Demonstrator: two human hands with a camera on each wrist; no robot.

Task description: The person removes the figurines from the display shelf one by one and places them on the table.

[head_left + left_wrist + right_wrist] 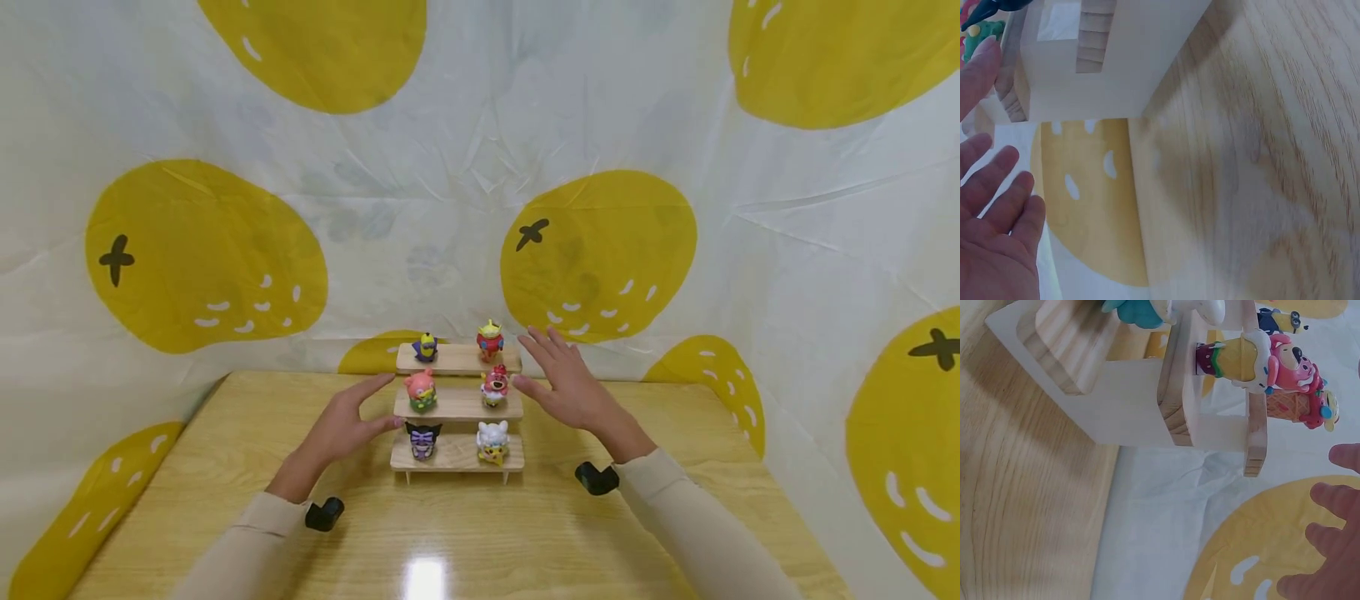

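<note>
A three-step wooden display stand (457,403) holds small toy figures, two on each step. On top are a yellow figure in dark blue (425,347) and a three-eyed alien in red (491,342). The middle step bears a pink figure with a green base (422,392) and a pink bear figure (495,387). Below stand a black-and-purple figure (423,442) and a white-hooded yellow figure (492,444). My left hand (341,427) is beside the stand's left side, fingers spread, holding nothing. At its right side my right hand (573,389) hovers, fingers extended, its thumb close to the bear.
The stand rests on a wood-grain table (465,533). Behind and beside it hangs a white cloth (420,250) printed with large yellow fruit. Black wrist-worn pieces (325,514) show at both sleeves.
</note>
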